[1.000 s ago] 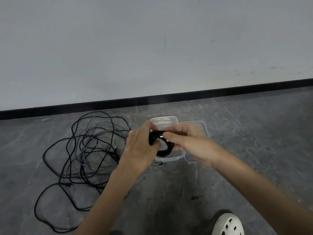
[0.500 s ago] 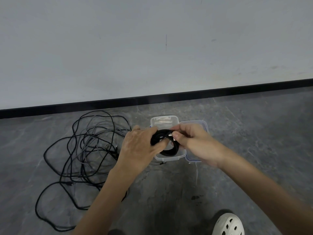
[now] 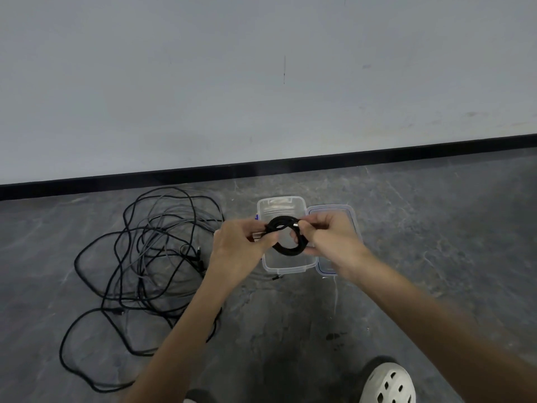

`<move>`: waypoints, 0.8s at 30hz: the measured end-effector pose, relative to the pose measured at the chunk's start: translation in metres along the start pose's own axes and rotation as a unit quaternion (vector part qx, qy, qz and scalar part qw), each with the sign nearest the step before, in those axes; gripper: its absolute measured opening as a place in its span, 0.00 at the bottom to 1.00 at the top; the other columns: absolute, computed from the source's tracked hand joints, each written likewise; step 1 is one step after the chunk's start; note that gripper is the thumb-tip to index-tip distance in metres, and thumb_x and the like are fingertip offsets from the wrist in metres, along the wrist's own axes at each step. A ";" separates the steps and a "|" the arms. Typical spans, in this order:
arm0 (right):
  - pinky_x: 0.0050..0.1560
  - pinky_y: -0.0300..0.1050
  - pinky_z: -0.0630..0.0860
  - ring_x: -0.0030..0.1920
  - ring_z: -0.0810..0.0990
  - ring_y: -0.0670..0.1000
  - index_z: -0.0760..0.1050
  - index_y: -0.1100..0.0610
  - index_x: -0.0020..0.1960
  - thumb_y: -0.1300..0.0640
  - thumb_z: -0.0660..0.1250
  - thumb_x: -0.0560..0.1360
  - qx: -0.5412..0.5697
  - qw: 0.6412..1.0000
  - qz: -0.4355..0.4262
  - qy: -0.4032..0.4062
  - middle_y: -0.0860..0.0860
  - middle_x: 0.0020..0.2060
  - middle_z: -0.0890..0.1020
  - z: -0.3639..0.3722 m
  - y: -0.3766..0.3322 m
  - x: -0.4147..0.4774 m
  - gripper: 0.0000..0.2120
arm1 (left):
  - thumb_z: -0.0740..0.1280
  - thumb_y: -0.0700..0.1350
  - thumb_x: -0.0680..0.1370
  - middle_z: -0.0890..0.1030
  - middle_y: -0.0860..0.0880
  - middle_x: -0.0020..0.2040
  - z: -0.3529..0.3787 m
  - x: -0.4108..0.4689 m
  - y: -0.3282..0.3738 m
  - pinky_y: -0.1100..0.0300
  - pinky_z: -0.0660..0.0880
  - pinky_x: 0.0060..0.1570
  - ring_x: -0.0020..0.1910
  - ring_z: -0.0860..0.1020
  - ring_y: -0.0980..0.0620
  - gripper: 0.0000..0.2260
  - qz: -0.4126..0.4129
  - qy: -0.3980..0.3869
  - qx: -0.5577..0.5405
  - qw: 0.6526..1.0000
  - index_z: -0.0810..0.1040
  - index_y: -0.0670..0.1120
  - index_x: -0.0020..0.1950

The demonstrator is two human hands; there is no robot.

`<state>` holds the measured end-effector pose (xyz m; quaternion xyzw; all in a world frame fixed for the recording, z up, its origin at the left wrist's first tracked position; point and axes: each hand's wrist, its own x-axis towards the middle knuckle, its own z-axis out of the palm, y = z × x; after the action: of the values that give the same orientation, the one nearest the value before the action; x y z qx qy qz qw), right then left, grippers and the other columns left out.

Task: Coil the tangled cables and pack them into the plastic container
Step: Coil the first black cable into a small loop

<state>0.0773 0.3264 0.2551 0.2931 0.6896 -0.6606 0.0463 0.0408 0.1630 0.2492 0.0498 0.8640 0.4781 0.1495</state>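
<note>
A small black coiled cable hangs in the air just above the open clear plastic container on the grey floor. My left hand pinches the coil's left side. My right hand grips its right side, with the fingers pinching the cable's silver-tipped end at the top of the coil. To the left a tangle of black and grey cables sprawls over the floor.
The container's clear lid lies beside it on the right, partly under my right hand. A white wall with a black baseboard runs behind. A white perforated shoe shows at the bottom right.
Both hands have drawn slightly apart, so the coil shows more fully as a ring. My right hand has pulled the cable's silver-tipped end to the right across the top of the coil.
</note>
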 end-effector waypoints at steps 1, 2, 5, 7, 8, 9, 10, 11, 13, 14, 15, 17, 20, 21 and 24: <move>0.45 0.49 0.83 0.45 0.84 0.53 0.79 0.59 0.44 0.66 0.64 0.78 -0.020 1.000 0.010 0.013 0.57 0.42 0.84 0.005 0.009 0.005 0.08 | 0.76 0.49 0.71 0.84 0.57 0.43 0.006 0.002 -0.007 0.63 0.76 0.51 0.44 0.80 0.62 0.07 -0.025 0.023 -0.004 0.999 0.85 0.52 0.48; 0.48 0.52 0.82 0.47 0.84 0.55 0.79 0.58 0.43 0.66 0.65 0.77 -0.040 0.999 0.021 0.027 0.59 0.44 0.84 0.009 0.019 0.009 0.07 | 0.77 0.49 0.70 0.84 0.56 0.42 0.013 0.004 -0.015 0.63 0.75 0.49 0.42 0.80 0.61 0.09 -0.046 0.039 0.001 0.998 0.85 0.50 0.48; 0.53 0.55 0.81 0.48 0.84 0.56 0.81 0.61 0.48 0.64 0.68 0.76 -0.114 0.992 0.036 0.048 0.59 0.46 0.84 0.019 0.061 0.023 0.04 | 0.77 0.47 0.70 0.84 0.51 0.42 0.041 0.006 -0.045 0.60 0.78 0.47 0.42 0.81 0.55 0.12 -0.077 0.042 0.040 0.995 0.85 0.45 0.51; 0.53 0.52 0.80 0.46 0.83 0.53 0.82 0.63 0.52 0.62 0.68 0.76 -0.159 0.985 0.026 0.055 0.56 0.44 0.84 0.023 0.089 0.036 0.07 | 0.76 0.46 0.71 0.86 0.47 0.46 0.061 0.011 -0.065 0.52 0.77 0.54 0.48 0.82 0.48 0.12 -0.103 0.043 0.070 0.991 0.85 0.44 0.52; 0.52 0.51 0.81 0.44 0.82 0.52 0.82 0.63 0.53 0.62 0.69 0.75 -0.170 0.983 0.026 0.061 0.56 0.43 0.84 0.024 0.101 0.042 0.08 | 0.76 0.46 0.71 0.86 0.46 0.47 0.070 0.014 -0.074 0.51 0.77 0.55 0.50 0.81 0.46 0.11 -0.117 0.049 0.084 0.988 0.85 0.44 0.52; 0.51 0.50 0.81 0.44 0.82 0.52 0.82 0.63 0.52 0.62 0.69 0.75 -0.178 0.981 0.031 0.068 0.57 0.43 0.84 0.026 0.113 0.048 0.08 | 0.76 0.46 0.71 0.86 0.45 0.46 0.079 0.017 -0.083 0.52 0.77 0.54 0.49 0.81 0.46 0.10 -0.128 0.052 0.096 0.986 0.86 0.44 0.51; 0.51 0.49 0.80 0.44 0.82 0.53 0.82 0.64 0.52 0.62 0.69 0.75 -0.185 0.979 0.035 0.075 0.58 0.44 0.85 0.028 0.124 0.054 0.08 | 0.75 0.46 0.71 0.86 0.45 0.44 0.087 0.020 -0.092 0.54 0.77 0.51 0.47 0.82 0.47 0.09 -0.132 0.051 0.108 0.984 0.86 0.45 0.49; 0.49 0.48 0.80 0.45 0.82 0.54 0.83 0.64 0.51 0.62 0.69 0.74 -0.192 0.977 0.042 0.082 0.59 0.44 0.85 0.030 0.135 0.061 0.08 | 0.75 0.46 0.72 0.86 0.46 0.41 0.095 0.023 -0.100 0.58 0.77 0.45 0.43 0.81 0.48 0.07 -0.132 0.045 0.121 0.983 0.86 0.45 0.47; 0.40 0.38 0.77 0.45 0.82 0.54 0.83 0.64 0.48 0.62 0.70 0.74 -0.199 0.973 0.059 0.098 0.59 0.42 0.84 0.034 0.158 0.070 0.07 | 0.74 0.46 0.72 0.84 0.47 0.35 0.109 0.027 -0.116 0.68 0.69 0.29 0.33 0.77 0.53 0.05 -0.128 0.037 0.147 0.980 0.86 0.45 0.42; 0.34 0.34 0.73 0.43 0.82 0.53 0.83 0.64 0.47 0.62 0.70 0.73 -0.197 0.972 0.065 0.110 0.58 0.40 0.84 0.036 0.169 0.074 0.06 | 0.73 0.46 0.73 0.83 0.47 0.34 0.115 0.029 -0.124 0.68 0.66 0.27 0.31 0.76 0.53 0.05 -0.128 0.036 0.159 0.978 0.86 0.45 0.40; 0.32 0.33 0.69 0.42 0.82 0.53 0.83 0.64 0.46 0.63 0.70 0.73 -0.193 0.971 0.070 0.123 0.58 0.39 0.84 0.038 0.179 0.077 0.06 | 0.72 0.45 0.73 0.84 0.46 0.34 0.121 0.031 -0.131 0.66 0.66 0.29 0.32 0.77 0.52 0.05 -0.131 0.035 0.166 0.977 0.86 0.45 0.40; 0.32 0.32 0.68 0.40 0.80 0.50 0.84 0.63 0.46 0.62 0.70 0.73 -0.189 0.969 0.085 0.138 0.57 0.39 0.84 0.042 0.199 0.083 0.05 | 0.71 0.44 0.72 0.84 0.44 0.36 0.132 0.036 -0.146 0.59 0.71 0.36 0.37 0.81 0.47 0.05 -0.137 0.026 0.168 0.976 0.86 0.44 0.41; 0.36 0.34 0.71 0.40 0.80 0.49 0.83 0.62 0.48 0.61 0.71 0.73 -0.173 0.970 0.110 0.135 0.55 0.39 0.83 0.044 0.226 0.092 0.06 | 0.72 0.44 0.73 0.85 0.44 0.40 0.146 0.038 -0.170 0.55 0.76 0.44 0.42 0.82 0.46 0.05 -0.145 0.013 0.161 0.976 0.86 0.44 0.45; 0.39 0.36 0.73 0.41 0.80 0.49 0.83 0.62 0.49 0.61 0.71 0.74 -0.160 0.972 0.114 0.127 0.55 0.40 0.83 0.043 0.234 0.095 0.06 | 0.72 0.44 0.73 0.86 0.45 0.42 0.150 0.038 -0.178 0.54 0.77 0.47 0.43 0.82 0.46 0.06 -0.145 0.013 0.151 0.978 0.86 0.45 0.48; 0.41 0.38 0.75 0.44 0.81 0.51 0.82 0.61 0.50 0.61 0.71 0.74 -0.164 0.977 0.104 0.093 0.53 0.41 0.82 0.041 0.254 0.106 0.06 | 0.71 0.44 0.74 0.86 0.46 0.45 0.162 0.040 -0.200 0.53 0.77 0.51 0.47 0.82 0.46 0.08 -0.143 0.019 0.135 0.980 0.85 0.46 0.52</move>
<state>0.0956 0.3132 -0.0225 0.4119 0.7553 -0.5002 0.0978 0.0641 0.1955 -0.0080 -0.0637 0.9216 0.3311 0.1924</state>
